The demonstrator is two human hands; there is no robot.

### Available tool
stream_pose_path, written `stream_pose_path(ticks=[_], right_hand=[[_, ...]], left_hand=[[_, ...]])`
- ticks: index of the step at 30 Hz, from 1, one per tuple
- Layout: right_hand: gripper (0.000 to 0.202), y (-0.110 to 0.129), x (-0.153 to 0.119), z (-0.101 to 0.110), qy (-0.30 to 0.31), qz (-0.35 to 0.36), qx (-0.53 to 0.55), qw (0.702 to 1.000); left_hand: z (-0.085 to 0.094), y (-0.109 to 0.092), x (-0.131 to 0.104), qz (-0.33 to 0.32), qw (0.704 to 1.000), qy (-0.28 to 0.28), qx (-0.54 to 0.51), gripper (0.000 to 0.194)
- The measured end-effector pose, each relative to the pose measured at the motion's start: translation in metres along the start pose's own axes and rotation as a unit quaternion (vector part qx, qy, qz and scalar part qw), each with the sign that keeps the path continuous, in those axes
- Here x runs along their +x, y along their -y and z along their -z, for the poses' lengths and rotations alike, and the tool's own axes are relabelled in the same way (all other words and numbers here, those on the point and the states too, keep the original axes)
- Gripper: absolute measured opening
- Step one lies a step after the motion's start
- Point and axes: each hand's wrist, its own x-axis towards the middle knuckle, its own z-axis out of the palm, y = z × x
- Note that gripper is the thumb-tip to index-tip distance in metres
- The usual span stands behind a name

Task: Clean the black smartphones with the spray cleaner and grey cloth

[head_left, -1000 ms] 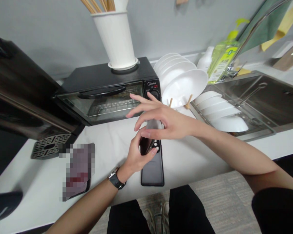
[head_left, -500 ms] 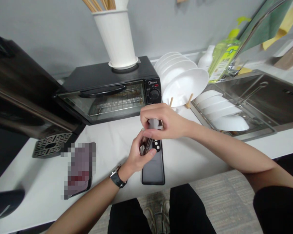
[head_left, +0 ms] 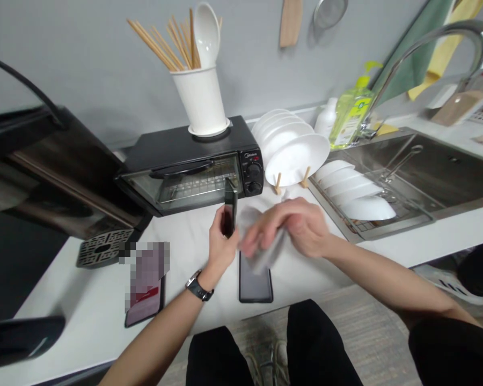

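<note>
My left hand (head_left: 221, 242) is closed around a dark phone (head_left: 230, 206), held upright and nearly edge-on to me. To its right, my right hand (head_left: 292, 228) is blurred by motion, its fingers bent over a thin grey cloth (head_left: 265, 254) that hangs down from them. The cloth is smeared too, so its edges are unclear. Under it, flat on the counter, lies a second phone or phone case (head_left: 256, 287) with a black rim and a greyish back; its upper end is covered by the cloth and hand.
A black toaster oven (head_left: 189, 145) bears a white cup (head_left: 201, 99) of chopsticks and a spoon. White plates (head_left: 298, 161) stand racked beside it. Further right is a sink (head_left: 446, 182) holding bowls (head_left: 368, 206). Another phone (head_left: 145, 313), partly pixelated, lies left near a black machine (head_left: 64, 177).
My right hand has moved right, away from the phone, with the cloth unfolding below it. My left hand has raised and turned the phone upright. The view has tilted up slightly.
</note>
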Motion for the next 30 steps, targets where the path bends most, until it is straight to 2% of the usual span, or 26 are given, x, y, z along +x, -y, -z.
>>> stream_pose_path(ticks=[2,3,5,7,10,12,14,15,18,21,27,30], right_hand=[[0.046,0.016,-0.021,0.005,-0.102,-0.098,0.008,0.990],[0.044,0.020,-0.033,0.008,-0.116,-0.151,-0.024,0.981],[0.037,0.018,-0.057,0.014,-0.084,-0.249,-0.116,0.958],[0.028,0.004,-0.079,0.019,-0.028,-0.309,-0.202,0.929],[0.021,-0.023,-0.100,0.021,0.009,-0.310,-0.272,0.911],[0.044,-0.040,-0.106,0.020,0.045,-0.298,-0.282,0.911],[0.068,-0.052,-0.106,0.016,0.108,-0.299,-0.286,0.904],[0.072,-0.056,-0.105,0.014,0.143,-0.303,-0.293,0.896],[0.057,-0.061,-0.104,0.003,0.207,-0.306,-0.319,0.873],[0.047,-0.056,-0.111,-0.011,0.194,-0.298,-0.332,0.874],[0.045,-0.037,-0.133,-0.034,0.124,-0.328,-0.367,0.861],[0.047,-0.033,-0.138,-0.041,0.085,-0.335,-0.362,0.866]], left_hand=[[0.004,-0.003,0.008,0.002,1.000,-0.002,0.006,0.039],[0.006,-0.006,0.009,0.001,1.000,0.004,0.027,0.038],[0.012,-0.015,0.005,0.001,0.995,0.025,0.097,0.040],[0.016,-0.026,-0.011,0.013,0.982,0.051,0.179,0.050],[0.020,-0.043,-0.051,0.051,0.954,0.083,0.285,0.066],[0.019,-0.051,-0.081,0.083,0.933,0.097,0.337,0.070],[0.017,-0.055,-0.107,0.102,0.909,0.094,0.394,0.073],[0.016,-0.056,-0.118,0.107,0.896,0.089,0.422,0.074],[0.012,-0.057,-0.137,0.111,0.865,0.077,0.483,0.073],[0.012,-0.058,-0.143,0.112,0.851,0.076,0.507,0.073],[0.018,-0.061,-0.141,0.110,0.841,0.087,0.522,0.069],[0.016,-0.062,-0.141,0.100,0.839,0.092,0.526,0.068]])
